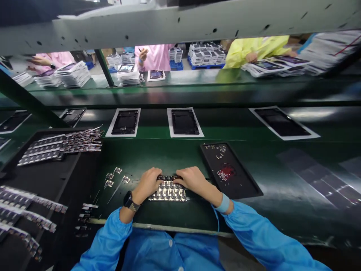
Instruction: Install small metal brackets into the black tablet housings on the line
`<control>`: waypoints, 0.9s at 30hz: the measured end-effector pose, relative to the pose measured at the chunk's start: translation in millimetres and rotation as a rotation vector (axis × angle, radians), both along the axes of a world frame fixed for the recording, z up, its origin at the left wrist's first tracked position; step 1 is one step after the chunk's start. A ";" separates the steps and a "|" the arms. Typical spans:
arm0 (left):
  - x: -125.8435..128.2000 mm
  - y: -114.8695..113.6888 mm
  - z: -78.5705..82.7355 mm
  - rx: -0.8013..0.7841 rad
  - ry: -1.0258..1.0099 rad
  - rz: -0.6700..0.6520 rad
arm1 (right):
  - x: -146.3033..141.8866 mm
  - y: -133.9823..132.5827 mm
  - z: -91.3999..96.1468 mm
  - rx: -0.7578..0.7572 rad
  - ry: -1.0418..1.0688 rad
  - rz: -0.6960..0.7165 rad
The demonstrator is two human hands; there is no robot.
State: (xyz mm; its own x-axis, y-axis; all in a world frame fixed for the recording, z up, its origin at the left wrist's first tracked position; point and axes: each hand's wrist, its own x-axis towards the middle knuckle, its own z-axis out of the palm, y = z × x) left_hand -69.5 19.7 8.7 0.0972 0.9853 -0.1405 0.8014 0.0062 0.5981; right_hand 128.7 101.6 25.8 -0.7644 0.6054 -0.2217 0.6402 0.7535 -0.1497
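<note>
A panel of small circuit boards point(168, 192) lies on the green bench in front of me, its far edge a darker strip. My left hand point(148, 183) grips the far left corner of this panel, fingers closed and thumb on top. At the far right corner, my right hand point(194, 181) pinches the same edge in the same way. The fingertips under the strip are hidden. Left of my left hand lie several small boards with flex cables point(109, 180). To the right of my right hand is a black tray point(239, 184) holding tiny white parts and small metallic pieces.
Black foam trays point(67, 175) with flex-cable strips point(81, 141) stand at the left. Beyond the bench, tablet housings point(184, 122) lie on white sheets along a green belt. Several co-workers in pink and yellow sit across, beside stacked panels point(73, 74). A beam point(175, 26) crosses overhead.
</note>
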 end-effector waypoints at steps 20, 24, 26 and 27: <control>-11.1 53.5 -8.4 0.151 -0.050 0.032 | -5.2 47.7 -32.2 -0.245 0.504 -0.116; -13.1 52.9 -9.5 0.168 -0.073 0.039 | -5.3 45.3 -37.2 -0.152 0.478 -0.081; -14.3 52.7 -10.1 0.175 -0.080 0.043 | -5.4 44.4 -38.7 -0.136 0.470 -0.079; -14.7 52.6 -10.6 0.179 -0.082 0.042 | -5.3 44.1 -38.9 -0.132 0.467 -0.078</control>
State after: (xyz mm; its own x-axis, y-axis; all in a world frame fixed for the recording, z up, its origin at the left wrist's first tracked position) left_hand -84.1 72.3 -1.8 0.0593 0.9973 0.0442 0.7514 -0.0737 0.6557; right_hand 123.3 145.7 -13.1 -0.7536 0.6550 0.0556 0.5358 0.6611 -0.5252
